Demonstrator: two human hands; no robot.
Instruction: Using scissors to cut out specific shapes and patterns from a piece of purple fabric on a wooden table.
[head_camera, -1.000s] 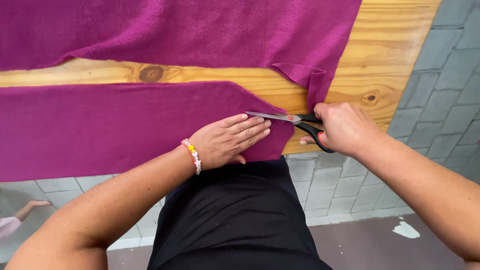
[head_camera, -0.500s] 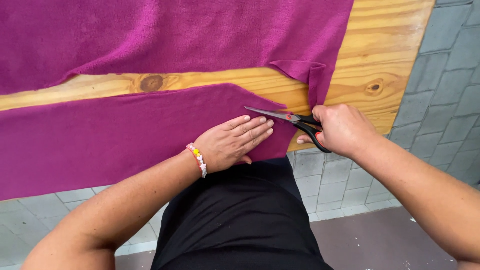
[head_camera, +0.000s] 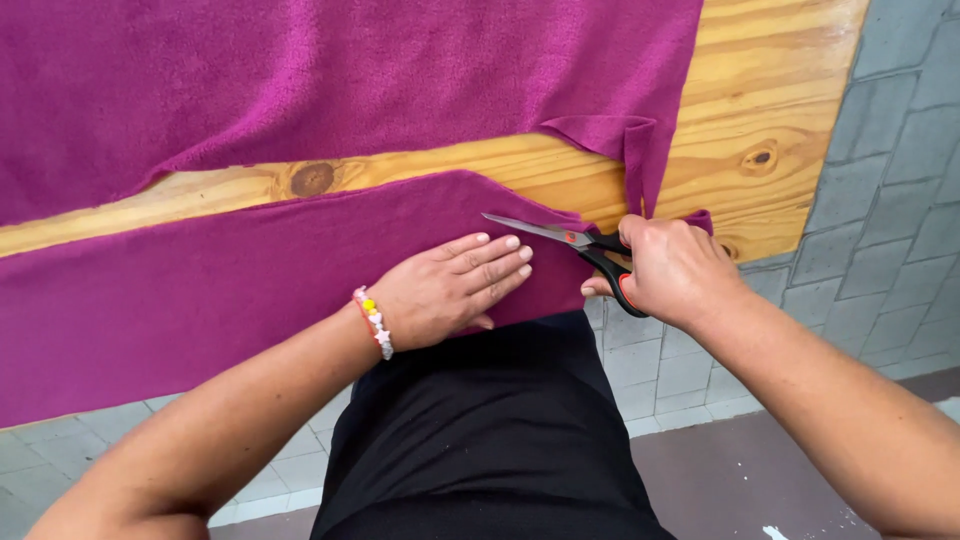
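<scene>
A near strip of magenta fleece fabric (head_camera: 200, 280) lies along the front edge of a wooden board (head_camera: 770, 110). My left hand (head_camera: 450, 290) presses flat on this strip, fingers spread, a beaded bracelet at the wrist. My right hand (head_camera: 675, 270) grips black scissors with red-lined handles (head_camera: 570, 240); the blades point left over the strip's upper edge. A larger magenta piece (head_camera: 330, 80) covers the far part of the board, with a narrow tail (head_camera: 640, 165) hanging down close to my right hand.
Bare wood with a dark knot (head_camera: 312, 180) shows between the two fabric pieces. Grey paving blocks (head_camera: 890, 200) lie to the right and below the board. My black clothing (head_camera: 480, 430) fills the lower middle.
My right hand and the scissors have stayed at the strip's right end; the blades look slightly more closed. The view has shifted a little. My left hand stays flat on the fabric.
</scene>
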